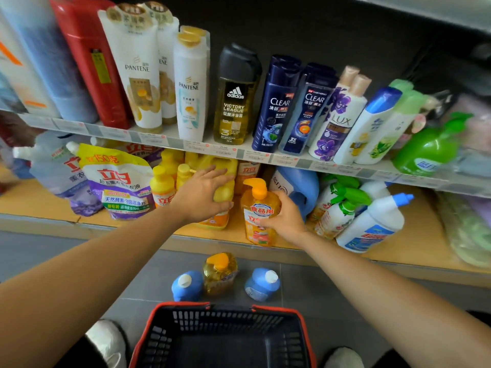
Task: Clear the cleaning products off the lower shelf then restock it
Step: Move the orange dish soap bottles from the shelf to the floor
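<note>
On the lower wooden shelf (39, 203) stand cleaning products. My left hand (200, 193) grips the big yellow jug (225, 179) at the shelf's middle. My right hand (283, 215) holds the orange pump bottle (259, 208) at the shelf's front edge. To the left are small yellow bottles (162, 184) and purple refill pouches (119, 181). To the right are a blue jug (300, 187), green-trigger sprayers (342, 208) and a white bottle with a blue cap (377, 224). On the floor stand two blue bottles (187, 285) (261, 284) and an amber bottle (220, 272).
A red and black shopping basket (223, 305) sits on the grey floor at my feet, with nothing in it. The upper shelf (265, 155) carries shampoo and body wash bottles. Soft packs (467, 229) lie at the far right of the lower shelf.
</note>
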The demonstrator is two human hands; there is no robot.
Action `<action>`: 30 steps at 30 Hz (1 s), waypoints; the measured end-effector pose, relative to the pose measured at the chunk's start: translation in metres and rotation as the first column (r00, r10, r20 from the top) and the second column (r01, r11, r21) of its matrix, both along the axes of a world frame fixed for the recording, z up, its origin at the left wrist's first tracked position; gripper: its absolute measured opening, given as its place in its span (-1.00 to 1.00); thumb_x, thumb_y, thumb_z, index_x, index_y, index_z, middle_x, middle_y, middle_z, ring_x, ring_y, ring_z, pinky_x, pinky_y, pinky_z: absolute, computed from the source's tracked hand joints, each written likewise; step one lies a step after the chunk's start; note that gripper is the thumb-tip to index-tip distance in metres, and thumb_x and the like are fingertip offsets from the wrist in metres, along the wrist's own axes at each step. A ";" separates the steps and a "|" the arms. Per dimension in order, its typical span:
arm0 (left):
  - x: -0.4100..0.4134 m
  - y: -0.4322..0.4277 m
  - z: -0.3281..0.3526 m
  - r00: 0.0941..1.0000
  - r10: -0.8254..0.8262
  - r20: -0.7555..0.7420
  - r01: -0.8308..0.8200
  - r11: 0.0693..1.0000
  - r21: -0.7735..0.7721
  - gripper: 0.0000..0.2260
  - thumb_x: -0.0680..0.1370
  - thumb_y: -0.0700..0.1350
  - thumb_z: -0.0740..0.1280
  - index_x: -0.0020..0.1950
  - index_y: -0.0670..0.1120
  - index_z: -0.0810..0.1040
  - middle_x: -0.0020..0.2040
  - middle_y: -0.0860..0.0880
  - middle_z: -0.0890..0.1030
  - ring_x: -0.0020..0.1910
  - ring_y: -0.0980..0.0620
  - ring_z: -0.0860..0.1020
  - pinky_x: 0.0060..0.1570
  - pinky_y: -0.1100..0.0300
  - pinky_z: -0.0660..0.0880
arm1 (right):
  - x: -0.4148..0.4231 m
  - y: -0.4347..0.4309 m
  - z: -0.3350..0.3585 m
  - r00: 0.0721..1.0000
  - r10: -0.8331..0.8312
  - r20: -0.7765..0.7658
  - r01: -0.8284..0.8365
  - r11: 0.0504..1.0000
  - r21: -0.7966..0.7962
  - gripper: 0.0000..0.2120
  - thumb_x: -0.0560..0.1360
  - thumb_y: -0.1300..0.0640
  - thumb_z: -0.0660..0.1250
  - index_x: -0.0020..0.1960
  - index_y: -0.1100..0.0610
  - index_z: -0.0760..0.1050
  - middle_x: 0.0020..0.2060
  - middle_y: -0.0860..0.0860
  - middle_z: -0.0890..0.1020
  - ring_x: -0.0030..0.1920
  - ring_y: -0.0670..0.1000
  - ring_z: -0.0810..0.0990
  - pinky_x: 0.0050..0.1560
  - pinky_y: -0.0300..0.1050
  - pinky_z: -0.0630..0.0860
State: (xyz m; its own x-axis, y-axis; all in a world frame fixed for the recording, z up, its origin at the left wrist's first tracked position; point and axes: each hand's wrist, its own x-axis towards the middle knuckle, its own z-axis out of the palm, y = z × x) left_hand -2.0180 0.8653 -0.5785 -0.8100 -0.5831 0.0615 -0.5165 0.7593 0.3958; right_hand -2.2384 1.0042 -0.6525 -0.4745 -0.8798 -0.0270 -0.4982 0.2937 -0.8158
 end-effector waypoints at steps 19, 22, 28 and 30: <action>0.006 0.124 0.110 0.929 -0.022 -0.369 0.248 0.776 0.580 -0.80 0.60 -0.10 0.39 0.20 -0.08 0.65 0.04 -0.05 0.69 -0.07 0.18 0.63 -0.13 0.28 0.60 | 0.051 0.134 0.134 0.939 0.170 -0.298 -0.173 0.985 0.017 -0.14 0.17 -0.32 0.58 0.40 -0.40 0.31 0.13 -0.19 0.67 0.10 -0.18 0.64 0.07 -0.02 0.63; 0.007 0.131 0.093 0.943 0.002 -0.333 0.198 0.800 0.566 -0.91 0.57 -0.13 0.43 0.04 -0.09 0.67 -0.11 -0.11 0.69 -0.17 0.06 0.61 -0.15 0.16 0.60 | 0.066 0.143 0.128 0.873 0.159 -0.461 -0.155 0.987 0.046 -0.11 0.16 -0.34 0.52 0.42 -0.44 0.22 0.02 -0.14 0.71 0.00 -0.05 0.67 -0.09 0.03 0.64; 0.018 0.132 0.067 0.973 -0.093 -0.212 0.155 0.942 0.297 -0.87 0.44 -0.03 0.55 -0.07 -0.01 0.70 -0.22 0.08 0.68 -0.24 0.13 0.62 -0.17 0.16 0.55 | 0.073 0.137 0.105 0.772 0.268 -0.576 -0.249 0.962 0.114 -0.14 0.15 -0.25 0.58 0.39 -0.26 0.32 0.02 -0.15 0.69 -0.05 -0.01 0.63 -0.26 -0.14 0.42; 0.022 0.132 0.065 0.958 -0.174 -0.228 0.231 0.941 0.249 -0.86 0.43 -0.03 0.57 -0.06 -0.02 0.71 -0.17 0.08 0.69 -0.21 0.15 0.62 -0.16 0.18 0.54 | 0.071 0.136 0.102 0.783 0.300 -0.544 -0.281 0.952 0.121 -0.13 0.15 -0.23 0.60 0.39 -0.25 0.31 0.05 -0.16 0.68 -0.02 -0.02 0.61 -0.23 -0.09 0.49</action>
